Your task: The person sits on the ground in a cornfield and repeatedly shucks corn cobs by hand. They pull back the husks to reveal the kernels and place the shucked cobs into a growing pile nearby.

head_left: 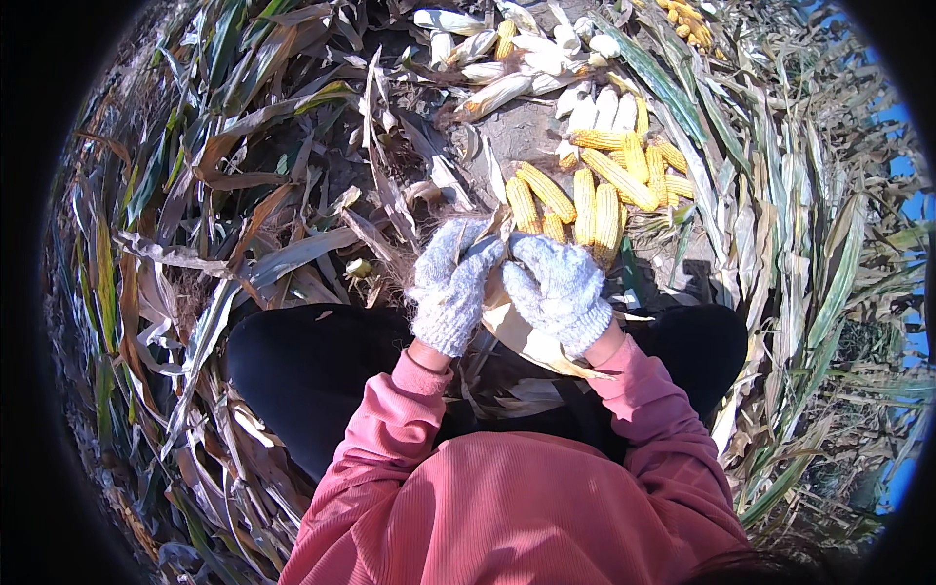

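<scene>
Both of my hands wear grey knitted gloves and meet in front of my lap. My left hand (452,289) has its fingers closed on the dry husk near its upper end. Pressed close beside it, my right hand (557,289) grips the same corn husk (521,336), whose pale leaves hang below the palm toward my right sleeve. Whether an ear sits inside is hidden by the gloves. Just past my right hand lie several bare yellow corn ears (585,208), heaped on the soil. Corn silk (398,267) spreads beside my left glove.
Several ears in white husks (501,91) lie on the bare soil (504,139) farther out. Another group of yellow ears (687,25) is at the top right. Dry stalks and leaves (241,168) bank up on the left, with more stalks (775,241) on the right. My bent knees flank my hands.
</scene>
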Demonstrator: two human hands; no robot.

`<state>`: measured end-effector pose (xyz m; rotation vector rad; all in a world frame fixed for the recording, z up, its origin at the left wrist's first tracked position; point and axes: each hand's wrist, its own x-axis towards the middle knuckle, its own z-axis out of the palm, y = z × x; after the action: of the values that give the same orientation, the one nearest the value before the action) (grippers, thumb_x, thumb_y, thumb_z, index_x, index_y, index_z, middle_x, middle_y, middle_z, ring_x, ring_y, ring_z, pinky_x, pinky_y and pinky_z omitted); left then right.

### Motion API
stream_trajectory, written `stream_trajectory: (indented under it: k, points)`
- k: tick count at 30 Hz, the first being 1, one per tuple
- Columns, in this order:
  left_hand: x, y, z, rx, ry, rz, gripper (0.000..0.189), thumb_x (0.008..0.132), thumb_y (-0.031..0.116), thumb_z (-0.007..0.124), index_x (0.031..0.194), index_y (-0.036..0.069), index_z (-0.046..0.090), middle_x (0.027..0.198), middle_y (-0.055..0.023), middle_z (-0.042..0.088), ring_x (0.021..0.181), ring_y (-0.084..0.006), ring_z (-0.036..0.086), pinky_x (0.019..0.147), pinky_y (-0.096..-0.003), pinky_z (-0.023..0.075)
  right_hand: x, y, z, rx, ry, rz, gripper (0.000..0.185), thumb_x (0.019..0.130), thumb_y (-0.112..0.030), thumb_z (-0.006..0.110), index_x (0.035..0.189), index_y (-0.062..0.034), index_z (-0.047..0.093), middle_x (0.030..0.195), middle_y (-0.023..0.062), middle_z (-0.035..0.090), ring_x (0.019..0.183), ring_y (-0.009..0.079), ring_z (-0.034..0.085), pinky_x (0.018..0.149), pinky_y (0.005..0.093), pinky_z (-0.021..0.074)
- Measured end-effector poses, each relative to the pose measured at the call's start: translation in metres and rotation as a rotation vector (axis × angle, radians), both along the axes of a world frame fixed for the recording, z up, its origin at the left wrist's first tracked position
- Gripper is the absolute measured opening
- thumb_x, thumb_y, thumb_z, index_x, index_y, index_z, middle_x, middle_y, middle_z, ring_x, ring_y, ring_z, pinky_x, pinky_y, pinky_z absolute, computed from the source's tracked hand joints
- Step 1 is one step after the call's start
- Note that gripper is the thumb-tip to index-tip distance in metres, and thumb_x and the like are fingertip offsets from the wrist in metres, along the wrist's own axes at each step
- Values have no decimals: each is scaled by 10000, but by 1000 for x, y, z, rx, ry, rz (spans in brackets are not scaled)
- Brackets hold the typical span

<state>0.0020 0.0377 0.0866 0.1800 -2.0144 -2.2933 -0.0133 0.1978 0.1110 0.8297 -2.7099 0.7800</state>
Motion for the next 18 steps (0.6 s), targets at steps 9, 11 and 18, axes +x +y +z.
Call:
stream_trajectory:
  k: [9, 11, 18]
  points:
    - [10, 11, 4, 104, 63, -43, 242, 864, 26, 696, 1102, -8, 665, 1038, -48, 650, 975, -136, 596, 881, -277, 484, -2, 2, 1, 19, 16, -30, 259, 800, -216, 646, 1027, -91, 637, 904, 122, 668, 764, 333, 661, 652, 460, 531]
    - [7, 12, -1, -102, 171, -23, 216, 861, -41, 663, 1074, -3, 658, 1040, -40, 662, 955, -118, 606, 849, -258, 497, 0, 2, -4, 98, 8, -50, 233, 786, -196, 642, 990, -83, 633, 878, 121, 661, 746, 339, 656, 631, 481, 526]
    - [5, 8, -15, -4, 53, -32, 211, 848, -94, 616, 1032, -10, 676, 1036, -49, 664, 965, -131, 612, 862, -260, 495, -7, 4, -27, -101, -126, 2, 233, 820, -189, 617, 1023, -76, 638, 983, 136, 662, 898, 344, 648, 765, 471, 535]
